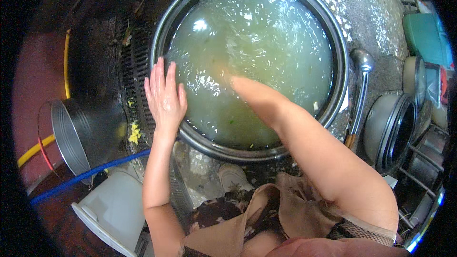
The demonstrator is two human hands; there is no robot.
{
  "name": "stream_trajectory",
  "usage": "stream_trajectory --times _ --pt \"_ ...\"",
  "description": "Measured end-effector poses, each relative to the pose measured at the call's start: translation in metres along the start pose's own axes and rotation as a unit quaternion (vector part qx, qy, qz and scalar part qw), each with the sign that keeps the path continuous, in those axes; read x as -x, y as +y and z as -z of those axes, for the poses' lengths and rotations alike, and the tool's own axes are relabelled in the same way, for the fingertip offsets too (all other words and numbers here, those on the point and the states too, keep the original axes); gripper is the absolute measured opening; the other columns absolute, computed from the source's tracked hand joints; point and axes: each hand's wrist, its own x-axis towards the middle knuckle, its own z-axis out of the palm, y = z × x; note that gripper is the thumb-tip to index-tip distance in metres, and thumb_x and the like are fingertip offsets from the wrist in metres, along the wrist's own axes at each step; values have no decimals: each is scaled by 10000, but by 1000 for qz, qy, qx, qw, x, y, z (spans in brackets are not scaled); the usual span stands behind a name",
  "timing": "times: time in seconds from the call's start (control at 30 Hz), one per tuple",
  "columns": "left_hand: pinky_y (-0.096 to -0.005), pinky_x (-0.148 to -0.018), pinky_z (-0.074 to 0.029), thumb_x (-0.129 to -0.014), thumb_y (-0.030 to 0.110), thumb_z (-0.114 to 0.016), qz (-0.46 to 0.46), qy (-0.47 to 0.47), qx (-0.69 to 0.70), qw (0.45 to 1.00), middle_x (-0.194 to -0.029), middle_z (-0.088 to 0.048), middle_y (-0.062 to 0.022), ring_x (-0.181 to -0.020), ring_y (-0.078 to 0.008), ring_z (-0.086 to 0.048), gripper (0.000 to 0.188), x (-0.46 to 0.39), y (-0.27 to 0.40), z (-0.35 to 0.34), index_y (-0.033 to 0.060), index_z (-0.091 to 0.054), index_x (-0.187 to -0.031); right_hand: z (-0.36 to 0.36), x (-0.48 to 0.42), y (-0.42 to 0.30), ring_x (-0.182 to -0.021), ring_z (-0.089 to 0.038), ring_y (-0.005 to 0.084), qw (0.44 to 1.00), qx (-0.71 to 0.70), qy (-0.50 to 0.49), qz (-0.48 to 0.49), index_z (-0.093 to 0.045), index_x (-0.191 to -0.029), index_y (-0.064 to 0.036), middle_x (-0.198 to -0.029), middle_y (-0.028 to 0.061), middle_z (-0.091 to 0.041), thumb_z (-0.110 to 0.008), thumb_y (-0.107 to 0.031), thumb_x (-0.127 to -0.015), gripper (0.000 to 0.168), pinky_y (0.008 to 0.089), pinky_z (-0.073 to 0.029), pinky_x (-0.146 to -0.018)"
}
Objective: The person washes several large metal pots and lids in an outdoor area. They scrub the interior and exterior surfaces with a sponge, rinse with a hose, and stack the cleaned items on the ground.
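Observation:
A large round metal tub (250, 155) full of cloudy greenish water (257, 53) stands before me. My left hand (166, 98) lies over the tub's left rim, its fingers a little apart and its back wet. My right forearm dips into the water near the middle, where the surface is rippled. Below the surface my right hand (225, 73) is only a faint blur, so whether it holds anything is hidden. Small green bits float near the tub's lower edge.
Right of the tub lies a metal ladle (361, 89), beside stacked round metal pots (383, 132). On the left are a floor drain grate (137, 57), a tipped metal bucket (80, 132), a blue hose (93, 173), a yellow hose (67, 64) and a pale plastic bin (116, 200).

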Motion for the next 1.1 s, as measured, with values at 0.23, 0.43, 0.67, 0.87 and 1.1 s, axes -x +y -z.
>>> stream_trajectory --times 0.23,0.43,0.67,0.87,1.1 --pt "-451 -1068 -265 -771 56 -579 76 105 150 980 -1398 -269 -268 -1279 -420 -303 656 25 -3 -5 18 -304 -1366 81 87 40 -1069 -552 333 911 377 -141 -88 -569 -1148 -61 -1149 211 -572 -477 -246 -853 361 444 -420 -917" --pt "-417 -1054 -286 -788 67 -529 200 82 243 946 -1352 -310 -293 -1242 -420 -357 675 38 -2 -17 -38 -219 -1379 172 126 10 -1084 -544 346 553 777 -227 -195 -554 -1171 -49 -1162 225 -564 -463 -247 -861 378 454 -407 -939" --pt "-430 -997 -353 -805 108 -538 242 63 220 943 -1329 -357 -278 -1187 -423 -419 667 48 -7 -10 12 -230 -1388 93 233 -108 -1170 -468 309 293 893 -183 -288 -549 -1218 -122 -1264 164 -507 -387 -427 -904 467 463 -354 -978" --pt "-428 -979 -373 -813 149 -542 249 58 230 939 -1348 -349 -251 -1177 -405 -444 682 44 -6 -18 48 -218 -1405 111 240 -164 -1189 -490 235 125 954 -127 -241 -450 -1327 -161 -1300 136 -502 -202 -486 -969 544 387 -397 -987" --pt "-420 -959 -390 -790 146 -605 262 102 265 922 -1250 -446 -216 -1126 -364 -490 707 51 -13 -30 79 -257 -1401 93 258 -88 -1330 -307 312 312 910 -110 -251 -476 -1307 -80 -1395 179 -381 -167 -780 -803 916 440 -230 -1098"
